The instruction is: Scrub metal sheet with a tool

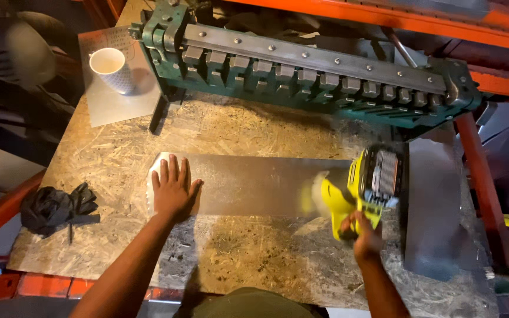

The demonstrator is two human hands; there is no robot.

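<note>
Two hands work: left lies flat, fingers spread, pinning the sheet; right grips the yellow tool, seemingly mid-cut; steady pressure needed.

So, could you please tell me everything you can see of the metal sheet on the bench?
The metal sheet is a thin, flat, grey rectangle with a dull sheen, lying long side across the chipboard bench. The left hand presses flat on its left end. The right hand holds a yellow power tool at its right end, blurred there.
</note>
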